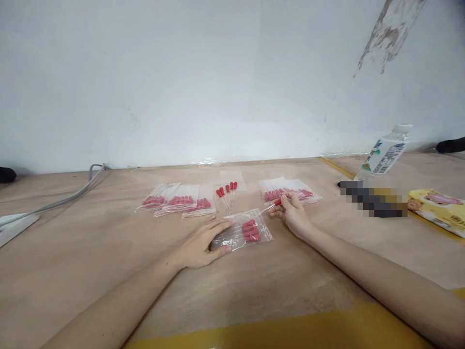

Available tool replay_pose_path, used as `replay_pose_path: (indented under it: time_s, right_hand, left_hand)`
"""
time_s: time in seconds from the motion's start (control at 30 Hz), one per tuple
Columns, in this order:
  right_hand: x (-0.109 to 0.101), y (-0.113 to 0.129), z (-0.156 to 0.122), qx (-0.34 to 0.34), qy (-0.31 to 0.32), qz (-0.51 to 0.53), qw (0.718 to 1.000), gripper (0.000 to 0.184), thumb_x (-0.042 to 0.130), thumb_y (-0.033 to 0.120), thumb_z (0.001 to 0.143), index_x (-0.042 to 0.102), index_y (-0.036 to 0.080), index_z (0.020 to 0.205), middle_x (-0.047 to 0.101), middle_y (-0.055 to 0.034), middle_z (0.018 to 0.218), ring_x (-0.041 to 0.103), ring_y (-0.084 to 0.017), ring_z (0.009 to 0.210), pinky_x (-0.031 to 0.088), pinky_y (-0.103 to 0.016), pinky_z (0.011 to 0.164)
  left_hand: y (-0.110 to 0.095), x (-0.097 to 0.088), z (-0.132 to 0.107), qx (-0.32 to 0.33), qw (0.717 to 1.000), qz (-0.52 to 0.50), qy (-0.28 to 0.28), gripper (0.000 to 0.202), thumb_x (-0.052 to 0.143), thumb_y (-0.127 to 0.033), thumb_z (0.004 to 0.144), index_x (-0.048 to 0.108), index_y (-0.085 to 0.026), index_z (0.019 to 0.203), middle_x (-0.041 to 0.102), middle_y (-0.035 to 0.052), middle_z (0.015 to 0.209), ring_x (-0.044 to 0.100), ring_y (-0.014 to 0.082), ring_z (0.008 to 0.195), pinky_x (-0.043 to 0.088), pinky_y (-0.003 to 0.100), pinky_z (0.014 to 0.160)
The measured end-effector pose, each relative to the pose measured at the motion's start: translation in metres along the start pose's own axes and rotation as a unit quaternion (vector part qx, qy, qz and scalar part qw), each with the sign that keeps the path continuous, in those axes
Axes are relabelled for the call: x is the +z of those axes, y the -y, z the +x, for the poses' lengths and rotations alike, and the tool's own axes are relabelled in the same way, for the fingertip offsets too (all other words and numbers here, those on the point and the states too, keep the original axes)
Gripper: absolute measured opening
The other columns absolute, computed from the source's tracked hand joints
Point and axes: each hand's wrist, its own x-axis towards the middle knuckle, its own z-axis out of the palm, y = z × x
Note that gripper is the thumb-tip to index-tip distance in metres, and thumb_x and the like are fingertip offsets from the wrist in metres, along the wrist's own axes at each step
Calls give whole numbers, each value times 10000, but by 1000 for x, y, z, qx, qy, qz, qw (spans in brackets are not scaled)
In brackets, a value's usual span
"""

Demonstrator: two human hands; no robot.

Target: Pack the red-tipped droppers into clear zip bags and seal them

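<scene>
— Head view: what is the left hand [203, 245] doing?
— It is resting on the bench [72, 271], closing loosely over the left end of the clear bag [250, 231].
— And the right hand [292, 213]?
— It is pinching a red-bulbed dropper [272, 205] at the bag's far corner, just beside the stack of filled bags [308, 194].
</scene>
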Motion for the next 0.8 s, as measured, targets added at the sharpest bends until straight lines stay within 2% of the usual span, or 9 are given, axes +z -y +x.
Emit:
replay_pose_path:
  time_s: [0.13, 0.27, 0.43, 0.6, 0.8]
  right_hand:
    - [1, 1, -4, 30, 4, 23, 999, 294, 528, 451, 770, 320, 250, 824, 577, 25, 724, 629, -147, 613, 538, -342, 620]
    - [1, 2, -6, 91, 76, 13, 993, 246, 613, 338, 730, 412, 212, 797, 615, -5, 742, 630, -128, 653, 528, -304, 674]
    - [-1, 3, -3, 101, 182, -107, 972, 246, 675, 289, 668, 515, 157, 801, 590, 29, 619, 544, -69, 526, 471, -223, 557]
    - [-3, 5, 1, 96, 223, -126, 962, 288, 677, 317, 662, 485, 169, 819, 542, 64, 580, 511, -56, 483, 419, -180, 453]
    - [0, 11, 8, 116, 324, -129, 930, 329, 665, 379, 667, 464, 190, 846, 542, 72, 634, 486, -46, 409, 346, -151, 324]
  left_hand:
    - [0, 0, 0, 1, 1000, -10, -5, 513, 506, -415, 846, 382, -222, 1305, 472, 82, 1303, 411, 260, 1214, 315, 467, 1021]
    - [1, 1, 0, 5, 1000, -15, -9, 523, 509, -411, 845, 369, -230, 1316, 460, 77, 1315, 402, 260, 1221, 320, 460, 1021]
    - [1, 1, 0, 0, 1000, -15, -1, 527, 507, -408, 847, 362, -232, 1322, 447, 74, 1326, 405, 258, 1219, 337, 447, 1014]
    - [2, 1, 0, -4, 1000, -6, 7, 525, 492, -419, 854, 350, -242, 1327, 431, 70, 1338, 382, 255, 1237, 315, 452, 1028]
    - [1, -1, 1, 1, 1000, -9, 5, 516, 496, -412, 852, 361, -236, 1319, 440, 66, 1331, 398, 253, 1222, 330, 436, 1020]
